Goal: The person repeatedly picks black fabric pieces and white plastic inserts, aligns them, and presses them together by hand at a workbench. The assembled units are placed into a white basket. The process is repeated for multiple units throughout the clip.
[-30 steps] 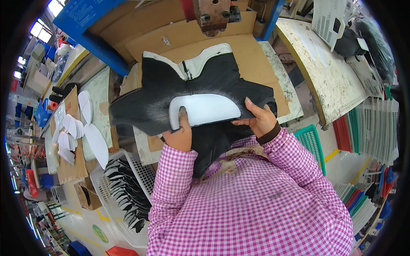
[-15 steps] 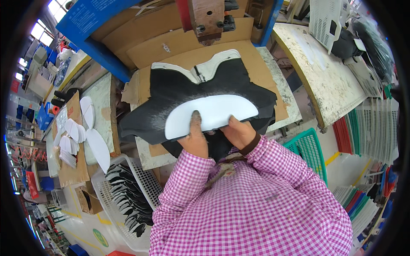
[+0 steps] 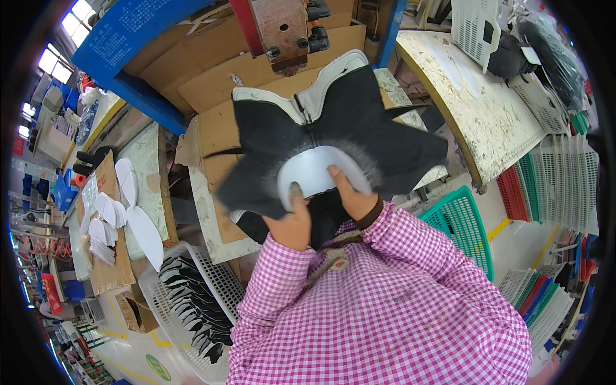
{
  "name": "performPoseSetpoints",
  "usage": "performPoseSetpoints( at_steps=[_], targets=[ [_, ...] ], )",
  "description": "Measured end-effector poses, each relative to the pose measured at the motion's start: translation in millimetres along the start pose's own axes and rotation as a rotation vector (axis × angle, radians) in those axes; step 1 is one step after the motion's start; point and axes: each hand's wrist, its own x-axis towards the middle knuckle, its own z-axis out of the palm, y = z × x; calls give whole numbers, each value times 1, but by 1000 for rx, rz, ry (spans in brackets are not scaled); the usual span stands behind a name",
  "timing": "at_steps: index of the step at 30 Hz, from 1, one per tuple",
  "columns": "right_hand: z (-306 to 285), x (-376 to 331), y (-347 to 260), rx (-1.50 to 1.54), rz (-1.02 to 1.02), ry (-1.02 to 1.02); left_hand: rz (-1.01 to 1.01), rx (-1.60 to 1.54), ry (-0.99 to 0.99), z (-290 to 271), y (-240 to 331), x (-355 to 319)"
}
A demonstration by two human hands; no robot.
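Note:
Both my hands grip a white half-moon stiffener piece (image 3: pixel 314 168) together with a black shoe upper (image 3: pixel 273 141). My left hand (image 3: pixel 289 221) has its thumb on the white piece's lower left, and my right hand (image 3: pixel 357 202) presses its thumb further up on the right. Fingers of both hands are hidden beneath. The white piece is bowed over the black material, which has a pale fuzzy patch around it. The upper spreads out in wings, with a white-lined top edge and a zip-like seam at the middle. It is raised over the cardboard-covered worktop.
A press head (image 3: pixel 285 38) hangs ahead inside a blue frame (image 3: pixel 131 70). White cut pieces (image 3: pixel 144 228) lie on the left bench. A white basket (image 3: pixel 212 282) holds black pieces at lower left. A green basket (image 3: pixel 463 228) and a worn table (image 3: pixel 478 109) stand right.
My hands have drawn closer together, bending the white piece into a tighter arch. The black upper has lifted and its wings have swung, blurred by motion.

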Motion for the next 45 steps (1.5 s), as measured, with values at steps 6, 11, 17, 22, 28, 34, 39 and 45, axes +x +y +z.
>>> performPoseSetpoints(
  at_steps=[6, 11, 17, 22, 28, 34, 39, 45],
  targets=[
    [4, 4, 7, 45, -430, -190, 337, 652, -144, 18, -3, -13],
    [-23, 0, -33, 241, -123, -68, 150, 153, 69, -14, -17, -8],
    [9, -12, -40, 140, -278, 16, 396, 395, 207, -11, -1, -23],
    [27, -9, -30, -470, -811, -202, 329, 612, 119, -17, 3, -31],
    [43, -10, -27, -494, -834, -189, 230, 318, 180, -44, -10, -40],
    [60, -1, -42, 311, -70, -164, -77, -88, 197, -78, -16, -50],
    [53, 1, -62, 234, -279, -169, -284, -90, 25, -165, -6, -66],
    [65, 6, -92, -137, -1127, -304, -104, -327, 305, -256, 23, -77]
  ],
)
